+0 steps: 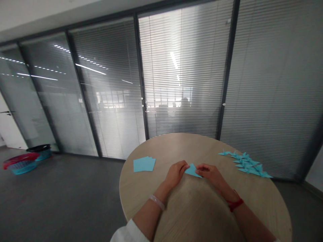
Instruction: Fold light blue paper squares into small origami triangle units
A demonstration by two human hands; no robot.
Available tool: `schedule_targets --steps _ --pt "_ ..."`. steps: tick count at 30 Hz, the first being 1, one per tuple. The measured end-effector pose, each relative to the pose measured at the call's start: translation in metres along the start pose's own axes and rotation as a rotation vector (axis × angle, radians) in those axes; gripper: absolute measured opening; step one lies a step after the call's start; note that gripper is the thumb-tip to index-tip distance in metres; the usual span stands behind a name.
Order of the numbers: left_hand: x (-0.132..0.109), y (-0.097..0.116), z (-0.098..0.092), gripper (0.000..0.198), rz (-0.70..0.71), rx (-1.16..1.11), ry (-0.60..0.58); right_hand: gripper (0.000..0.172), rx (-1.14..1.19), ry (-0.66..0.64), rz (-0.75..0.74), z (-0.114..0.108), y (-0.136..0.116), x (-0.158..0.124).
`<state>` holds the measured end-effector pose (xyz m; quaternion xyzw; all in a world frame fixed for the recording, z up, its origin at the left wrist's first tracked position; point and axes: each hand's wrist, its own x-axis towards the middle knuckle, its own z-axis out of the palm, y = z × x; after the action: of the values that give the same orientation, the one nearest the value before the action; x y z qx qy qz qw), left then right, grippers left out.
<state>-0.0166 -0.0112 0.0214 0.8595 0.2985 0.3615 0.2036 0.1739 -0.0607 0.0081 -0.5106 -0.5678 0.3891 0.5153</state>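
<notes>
Between my hands, over the middle of the round table, is a light blue sheet of origami paper [192, 170], folded into a triangle. My left hand [176, 173] pinches its left corner, wearing a pale bangle at the wrist. At the right side, my right hand [210, 173] has thumb and fingers closed on the paper's edge; a red band circles that wrist. A small stack of flat blue paper squares [144, 164] lies to the left of my left hand. Several folded blue paper cranes [248, 163] are clustered beyond my right hand.
The round wooden table [174, 143] has its far edge close to glass partitions with blinds [181, 74]. On the floor at far left stand a blue basket with a red rim [21, 164] and a darker-rimmed basket [42, 153]. A white door [10, 124] is behind them.
</notes>
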Motion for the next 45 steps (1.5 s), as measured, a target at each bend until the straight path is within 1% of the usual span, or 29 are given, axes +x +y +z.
schedule_targets --steps 4,6,8,11,15,17,20,22,27,31,34,37,38,41,43,45 --pt "0.000 -0.001 0.001 0.038 0.004 0.002 -0.036 0.044 0.023 -0.046 -0.022 0.001 0.002 0.000" --pt "-0.001 -0.002 0.002 0.038 0.010 0.015 -0.079 0.045 0.037 -0.101 -0.055 0.003 0.003 0.000" --pt "-0.002 -0.002 0.004 0.037 0.025 0.027 -0.129 0.044 0.005 -0.120 -0.088 0.005 0.002 0.000" --pt "-0.003 -0.001 0.005 0.038 0.035 0.036 -0.182 0.042 -0.111 -0.074 -0.118 0.007 0.000 -0.001" --pt "-0.003 0.001 0.005 0.037 0.026 0.002 -0.186 0.042 -0.183 -0.050 -0.146 0.005 0.000 -0.002" --pt "-0.002 0.000 0.005 0.037 -0.011 -0.044 -0.191 0.041 -0.206 -0.014 -0.156 0.004 0.000 -0.001" --pt "-0.001 -0.003 0.005 0.037 -0.091 -0.133 -0.204 0.038 -0.246 0.080 -0.158 0.002 0.001 -0.001" --pt "-0.001 -0.004 0.004 0.037 -0.115 -0.165 -0.198 0.035 -0.261 0.116 -0.160 0.002 0.001 0.000" --pt "0.001 -0.002 0.002 0.038 -0.069 -0.112 -0.172 0.031 -0.289 0.156 -0.180 0.004 0.002 -0.001" --pt "0.001 -0.002 0.002 0.035 -0.032 -0.059 -0.172 0.030 -0.299 0.158 -0.177 0.003 0.001 -0.001" --pt "-0.001 -0.003 0.003 0.030 0.032 -0.011 -0.139 0.032 -0.245 0.125 -0.129 0.002 0.003 0.000" --pt "-0.003 -0.003 0.006 0.048 0.093 -0.007 -0.135 0.036 -0.118 0.083 -0.036 0.003 0.005 0.002" --pt "-0.003 -0.003 0.006 0.050 0.102 -0.013 -0.145 0.037 -0.074 0.076 -0.002 0.004 0.005 0.002" --pt "-0.003 -0.004 0.006 0.042 0.080 -0.037 -0.155 0.039 0.060 0.038 0.058 0.007 0.003 -0.001" --pt "-0.002 -0.005 0.005 0.038 0.048 -0.068 -0.134 0.042 0.131 -0.004 0.047 0.008 0.000 -0.005" --pt "-0.002 -0.004 0.004 0.037 0.006 -0.118 -0.116 0.047 0.149 -0.033 0.020 0.009 -0.004 -0.009"
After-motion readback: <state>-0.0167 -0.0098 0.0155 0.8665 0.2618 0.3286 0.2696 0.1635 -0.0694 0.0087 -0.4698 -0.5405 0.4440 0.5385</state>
